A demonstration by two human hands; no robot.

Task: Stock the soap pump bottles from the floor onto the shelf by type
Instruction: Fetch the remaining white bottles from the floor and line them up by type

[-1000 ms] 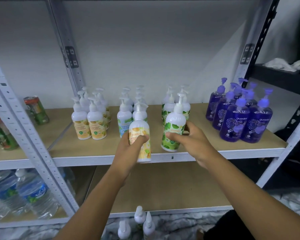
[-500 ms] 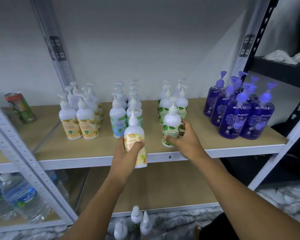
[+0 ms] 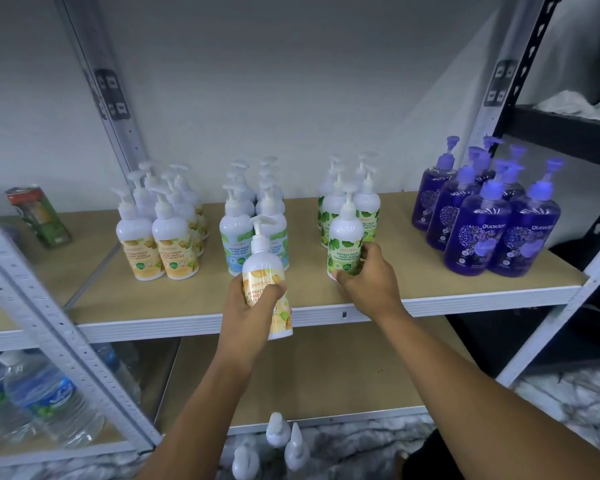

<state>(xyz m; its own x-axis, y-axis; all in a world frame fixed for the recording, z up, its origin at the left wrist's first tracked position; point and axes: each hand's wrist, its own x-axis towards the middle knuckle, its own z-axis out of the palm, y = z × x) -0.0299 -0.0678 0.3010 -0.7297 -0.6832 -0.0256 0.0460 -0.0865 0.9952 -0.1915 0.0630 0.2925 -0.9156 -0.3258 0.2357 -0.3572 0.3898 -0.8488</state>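
My left hand (image 3: 248, 306) grips a white pump bottle with a yellow label (image 3: 267, 271), held upright in front of the shelf's front edge. My right hand (image 3: 368, 282) holds a white bottle with a green leaf label (image 3: 345, 240) standing on the wooden shelf (image 3: 413, 271) in front of the green-label group (image 3: 364, 199). On the same shelf stand a yellow-label group (image 3: 160, 230) at the left, a blue mint-label group (image 3: 236, 216) in the middle and a purple bottle group (image 3: 492, 216) at the right. Three white pump bottles (image 3: 278, 445) remain on the floor below.
A green drink can (image 3: 39, 216) stands on the neighbouring shelf at the left. Water bottles (image 3: 45, 396) fill the lower left shelf. Grey metal uprights (image 3: 49, 320) frame the bays. A black rack (image 3: 565, 126) with crumpled white material stands at the right. The lower wooden shelf (image 3: 326, 368) lies beneath.
The green-label bottle in my right hand moved back onto the shelf toward its group. My left hand with the yellow-label bottle stayed near the front edge. The view shifted slightly.
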